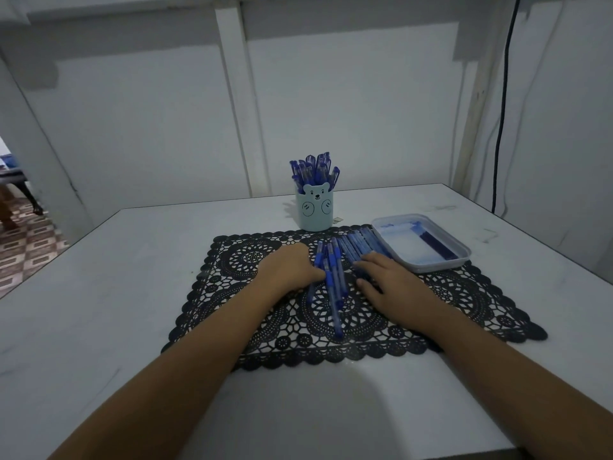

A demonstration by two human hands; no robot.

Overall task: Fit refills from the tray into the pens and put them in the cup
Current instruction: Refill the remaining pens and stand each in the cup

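While your right hand (388, 282) lies flat, fingers straight, on the row of pens (360, 242) beside the tray (428, 269), your left hand (287, 270) touches the loose pens (330, 280) on the mat (464, 293); whether it grips them is unclear. The cup (315, 212) stands behind them.

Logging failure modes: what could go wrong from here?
1. The cup already looks packed with pens; more may not seat or could tip it.
2. Loose pens between the left hand and right hand could roll off the lace mat.
3. The right hand sits close to the tray and might nudge it.
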